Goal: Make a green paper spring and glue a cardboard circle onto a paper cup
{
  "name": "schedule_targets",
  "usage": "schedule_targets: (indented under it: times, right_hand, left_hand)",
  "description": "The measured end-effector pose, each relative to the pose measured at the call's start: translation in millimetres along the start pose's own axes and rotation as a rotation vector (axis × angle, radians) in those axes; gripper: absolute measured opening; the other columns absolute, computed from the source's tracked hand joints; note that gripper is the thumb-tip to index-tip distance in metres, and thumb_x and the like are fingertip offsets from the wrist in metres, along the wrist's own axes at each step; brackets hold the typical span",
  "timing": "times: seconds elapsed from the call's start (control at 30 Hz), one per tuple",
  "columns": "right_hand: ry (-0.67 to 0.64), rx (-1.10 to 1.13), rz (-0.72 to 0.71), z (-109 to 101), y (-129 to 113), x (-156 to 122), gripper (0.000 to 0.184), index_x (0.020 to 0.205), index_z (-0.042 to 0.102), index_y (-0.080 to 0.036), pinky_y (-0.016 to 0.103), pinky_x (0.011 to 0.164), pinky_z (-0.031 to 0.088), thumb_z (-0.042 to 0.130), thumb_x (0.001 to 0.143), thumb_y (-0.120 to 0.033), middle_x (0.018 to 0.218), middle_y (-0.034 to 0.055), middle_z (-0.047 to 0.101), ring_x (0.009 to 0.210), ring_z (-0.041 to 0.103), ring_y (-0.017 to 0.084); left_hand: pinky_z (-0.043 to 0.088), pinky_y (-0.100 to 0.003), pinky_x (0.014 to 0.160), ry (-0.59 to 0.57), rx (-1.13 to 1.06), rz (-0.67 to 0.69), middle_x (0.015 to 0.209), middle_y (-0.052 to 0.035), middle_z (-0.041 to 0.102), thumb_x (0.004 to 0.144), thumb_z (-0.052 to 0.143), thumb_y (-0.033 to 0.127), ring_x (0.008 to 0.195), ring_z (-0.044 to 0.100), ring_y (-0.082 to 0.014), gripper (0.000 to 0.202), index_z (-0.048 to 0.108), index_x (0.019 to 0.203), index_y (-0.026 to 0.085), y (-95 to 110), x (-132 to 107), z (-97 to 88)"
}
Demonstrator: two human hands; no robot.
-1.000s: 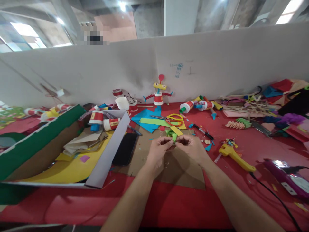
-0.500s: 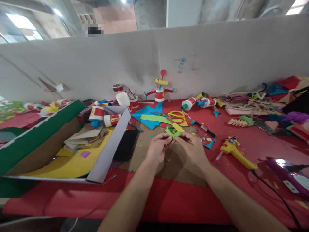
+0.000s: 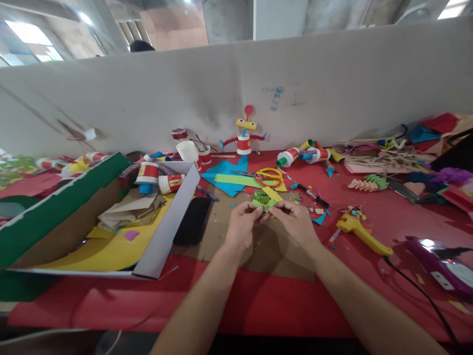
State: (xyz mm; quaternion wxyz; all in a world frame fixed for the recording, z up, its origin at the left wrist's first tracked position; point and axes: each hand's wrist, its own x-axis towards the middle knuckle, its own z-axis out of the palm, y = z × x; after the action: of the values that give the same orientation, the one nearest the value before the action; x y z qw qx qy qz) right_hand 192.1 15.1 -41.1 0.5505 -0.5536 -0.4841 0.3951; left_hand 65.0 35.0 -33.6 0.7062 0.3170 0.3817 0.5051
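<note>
My left hand [image 3: 242,228] and my right hand [image 3: 295,224] meet over a brown cardboard sheet [image 3: 273,256] on the red table. Both pinch a small green folded paper strip [image 3: 263,199], pleated like a spring, held between the fingertips. Just behind the strip lie yellow and green paper strips [image 3: 240,181], blue paper [image 3: 223,177] and yellow-handled scissors [image 3: 268,176]. A black phone [image 3: 192,228] lies left of my left hand.
A large open box [image 3: 111,222] with paper cups and scraps stands at the left. A paper-cup robot figure [image 3: 244,138] stands against the white partition. A yellow glue gun [image 3: 360,230], a purple tool [image 3: 441,268] with a black cable, a pen [image 3: 313,195] and craft scraps lie to the right.
Both hands stayed together on the green strip, shifting slightly up and away. The pleated piece has turned between the fingers. The view has tilted a little.
</note>
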Motion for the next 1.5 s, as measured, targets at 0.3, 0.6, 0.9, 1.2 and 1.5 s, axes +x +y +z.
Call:
schedule_targets:
  times: [0.3,0.6,0.9,1.2,1.5]
  right_hand:
    - [0.047,-0.004,-0.014,2.2,-3.1,-1.0,0.016,0.069,0.065,-0.017,0.027,0.062,0.043,0.065,0.067,-0.033,0.066,0.0006,0.064,0.063,0.055,0.015]
    - [-0.024,-0.032,-0.144,3.7,3.3,-4.9,0.025,0.091,0.063,-0.018,0.029,0.066,0.048,0.063,0.072,-0.035,0.085,0.0051,0.067,0.071,0.061,0.017]
    - [0.070,-0.364,-0.509,1.3,3.2,-8.3,0.014,0.090,0.066,-0.024,0.033,0.077,0.048,0.056,0.082,-0.029,0.089,0.0049,0.066,0.084,0.061,0.019]
    - [0.094,-0.612,-0.681,-2.2,10.3,-8.8,0.026,0.103,0.066,-0.024,0.034,0.082,0.049,0.045,0.087,-0.021,0.094,0.0066,0.067,0.090,0.061,0.020]
    - [0.097,-0.524,-0.643,-0.5,10.6,-9.2,0.025,0.099,0.068,-0.024,0.032,0.079,0.050,0.046,0.087,-0.020,0.093,0.0053,0.067,0.087,0.062,0.018]
  left_hand:
    - [0.049,-0.025,0.065,-0.005,0.039,-0.021,0.064,0.0012,0.062,0.054,0.079,0.022,0.059,0.059,-0.0096,0.028,0.057,0.069,0.014,1.9,0.4,0.0]
    - [0.045,-0.020,0.061,-0.068,-0.072,-0.072,0.067,0.0011,0.062,0.056,0.077,0.019,0.059,0.057,-0.0073,0.022,0.061,0.070,0.014,2.0,4.6,-4.5]
    - [0.047,-0.018,0.062,-0.135,-0.154,-0.154,0.068,0.0038,0.062,0.060,0.073,0.012,0.058,0.058,-0.0060,0.027,0.058,0.081,0.019,4.7,4.4,-7.6]
    - [0.049,-0.023,0.065,-0.104,-0.116,-0.091,0.061,0.0010,0.062,0.059,0.074,0.014,0.059,0.061,-0.0098,0.020,0.056,0.068,0.015,2.7,3.1,-3.2]
    - [0.049,-0.026,0.069,-0.072,-0.056,-0.047,0.063,0.0010,0.063,0.055,0.077,0.017,0.062,0.063,-0.0116,0.024,0.056,0.064,0.014,0.7,3.1,-4.8]
